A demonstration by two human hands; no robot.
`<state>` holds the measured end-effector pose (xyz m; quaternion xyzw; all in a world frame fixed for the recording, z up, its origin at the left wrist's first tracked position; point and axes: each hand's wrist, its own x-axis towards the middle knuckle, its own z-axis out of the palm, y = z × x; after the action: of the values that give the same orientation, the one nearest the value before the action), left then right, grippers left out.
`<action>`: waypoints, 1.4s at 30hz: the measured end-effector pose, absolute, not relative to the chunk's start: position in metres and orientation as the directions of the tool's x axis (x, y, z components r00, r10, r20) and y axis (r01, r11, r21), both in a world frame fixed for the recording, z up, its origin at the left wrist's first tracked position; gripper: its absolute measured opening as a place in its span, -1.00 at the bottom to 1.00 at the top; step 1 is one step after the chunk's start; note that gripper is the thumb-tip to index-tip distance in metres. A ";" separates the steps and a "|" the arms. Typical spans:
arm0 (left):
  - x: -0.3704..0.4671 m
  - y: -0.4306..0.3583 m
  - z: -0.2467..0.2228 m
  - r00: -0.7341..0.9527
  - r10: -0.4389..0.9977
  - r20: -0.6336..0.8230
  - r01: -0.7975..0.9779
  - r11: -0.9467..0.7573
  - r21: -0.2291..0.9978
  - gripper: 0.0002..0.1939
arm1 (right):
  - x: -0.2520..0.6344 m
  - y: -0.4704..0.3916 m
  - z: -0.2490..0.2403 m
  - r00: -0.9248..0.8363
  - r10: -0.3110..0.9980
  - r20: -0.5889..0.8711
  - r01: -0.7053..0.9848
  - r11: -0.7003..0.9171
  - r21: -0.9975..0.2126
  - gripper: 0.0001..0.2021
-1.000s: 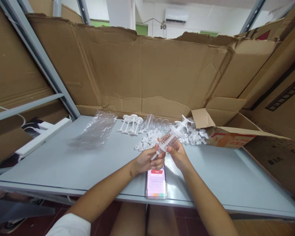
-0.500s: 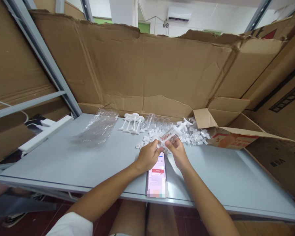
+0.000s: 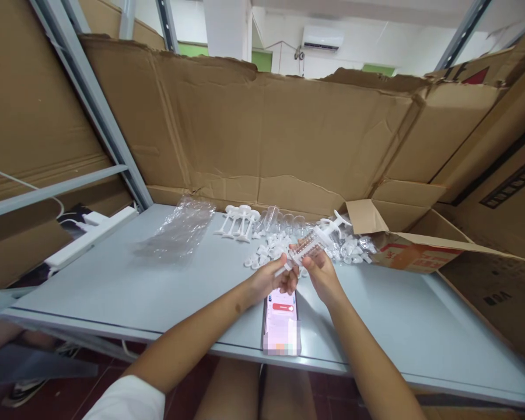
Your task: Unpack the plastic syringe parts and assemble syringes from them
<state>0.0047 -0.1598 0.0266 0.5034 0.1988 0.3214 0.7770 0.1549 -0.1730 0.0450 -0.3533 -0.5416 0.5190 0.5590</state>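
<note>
Above the table I hold a large clear plastic syringe (image 3: pixel 307 246) at a slant, its white plunger handle pointing up and to the right. My right hand (image 3: pixel 324 276) is closed round the clear barrel, thumb on the near side. At the lower left end, my left hand (image 3: pixel 269 280) pinches a small white tip piece between thumb and fingers; whether it is joined to the barrel I cannot tell. Just behind my hands lies a heap of small white plastic caps (image 3: pixel 269 249). Under them a lit phone (image 3: pixel 282 326) rests on the table.
White plungers (image 3: pixel 237 221) stand at the back, beside several clear barrels (image 3: pixel 272 218). A crumpled clear bag (image 3: pixel 179 230) lies left of them. An open carton (image 3: pixel 413 256) sits at the right, a power strip (image 3: pixel 91 239) at the left edge. Cardboard (image 3: pixel 262 128) walls the back.
The syringe now sits at a steeper slant. My left hand has shifted down from the barrel's end, its fingers now under the white tip piece. The view has tilted slightly.
</note>
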 end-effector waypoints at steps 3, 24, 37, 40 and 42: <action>0.009 -0.159 0.023 0.466 0.877 0.115 -0.262 0.013 0.965 -0.61 | 0.154 -0.168 0.040 -0.024 0.960 0.278 -0.190 0.268 -0.945 -0.61; -0.032 -0.110 0.022 0.002 0.968 0.250 0.591 -0.203 0.781 -0.67 | 0.168 -0.156 0.036 0.272 0.915 0.298 -0.188 0.354 -0.916 -0.68; -0.034 -0.074 0.008 0.012 0.971 0.240 0.690 -0.182 0.700 -0.80 | 0.164 -0.158 0.037 0.256 0.924 0.283 -0.115 0.320 -0.941 -0.64; -0.034 -0.073 0.007 0.046 0.968 0.247 0.670 -0.214 0.711 -0.73 | 0.164 -0.158 0.038 0.253 0.927 0.277 -0.112 0.312 -0.943 -0.65; -0.035 -0.073 0.006 0.061 0.968 0.243 0.642 -0.225 0.733 -0.69 | 0.163 -0.159 0.039 0.248 0.931 0.269 -0.114 0.303 -0.946 -0.66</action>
<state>-0.0349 -0.0731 0.0056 0.6930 0.5809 0.3634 0.2241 0.1633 -0.1589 0.0387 -0.4370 -0.4674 0.3967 0.6581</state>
